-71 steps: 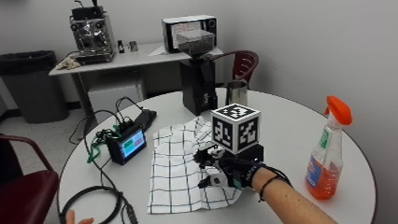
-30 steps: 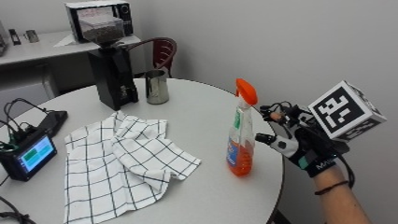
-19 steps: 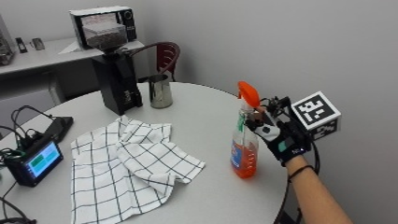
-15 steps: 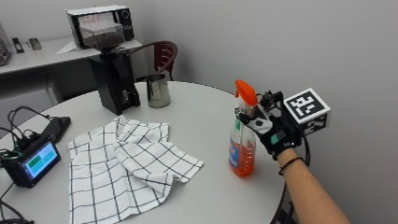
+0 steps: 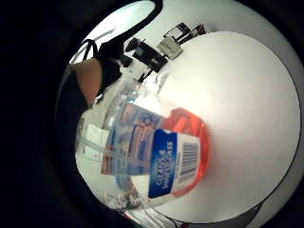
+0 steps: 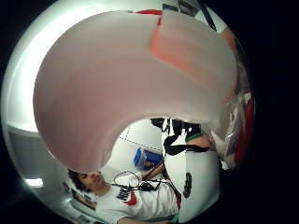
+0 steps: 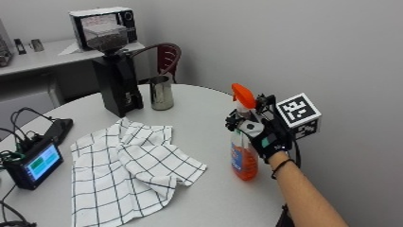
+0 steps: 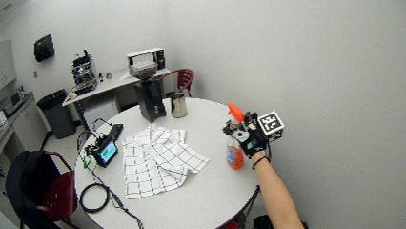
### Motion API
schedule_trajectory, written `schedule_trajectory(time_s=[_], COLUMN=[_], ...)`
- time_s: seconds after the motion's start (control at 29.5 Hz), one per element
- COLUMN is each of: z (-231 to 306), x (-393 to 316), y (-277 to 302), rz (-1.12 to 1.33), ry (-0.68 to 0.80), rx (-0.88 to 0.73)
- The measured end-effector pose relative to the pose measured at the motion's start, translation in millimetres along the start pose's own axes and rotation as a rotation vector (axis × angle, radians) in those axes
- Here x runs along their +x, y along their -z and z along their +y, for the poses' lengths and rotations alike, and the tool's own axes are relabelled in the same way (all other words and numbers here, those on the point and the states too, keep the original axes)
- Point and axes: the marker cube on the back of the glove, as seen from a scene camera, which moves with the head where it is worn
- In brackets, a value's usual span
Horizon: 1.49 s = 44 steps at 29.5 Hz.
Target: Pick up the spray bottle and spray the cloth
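A spray bottle (image 7: 242, 163) with orange liquid and an orange spray head stands upright on the round white table (image 7: 207, 101), near its right edge. My gloved right hand (image 7: 263, 135) is at the bottle's neck just under the spray head, fingers curled round it. In the wide outside view the hand (image 8: 249, 137) and the bottle (image 8: 235, 158) look the same. The bottle's labelled body (image 5: 161, 161) fills the little finger side palm view, and the spray head (image 6: 117, 79) fills the thumb side view. A white checked cloth (image 7: 126, 161) lies crumpled on the table, left of the bottle.
A black coffee grinder (image 7: 116, 90) and a metal pitcher (image 7: 162, 93) stand at the table's far side. A small screen device (image 7: 34, 163) with cables sits at the left edge. A maroon chair (image 7: 167, 54) stands behind the table.
The outside camera has shifted. My hand has left the cloth, come in from the right of the bottle and wrapped its fingers round the neck. The bottle stays standing.
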Motion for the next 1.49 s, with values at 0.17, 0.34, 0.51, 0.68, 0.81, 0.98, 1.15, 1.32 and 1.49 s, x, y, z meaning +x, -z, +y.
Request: schedule_trajectory(time_s=[0.17,0.34,0.51,0.68,0.81,0.98,1.15,1.32,1.49], z=[3,-10,-25,-20,-3,-16,-27,-11,-8], x=[-7,-60,-119,-75,-26,-61,-107,-55,-41], y=[24,40,9,-36,-50,-37,-36,-62,-67], rz=[0.035,0.033,0.088,0.199,0.193,0.210,0.212,0.250,0.242], ry=[-0.012,0.008,-0.050,-0.163,-0.258,-0.244,-0.194,-0.304,-0.323], rx=[-0.004,-0.106,-0.297,-0.476,-0.530,-0.498,-0.454,-0.529,-0.550])
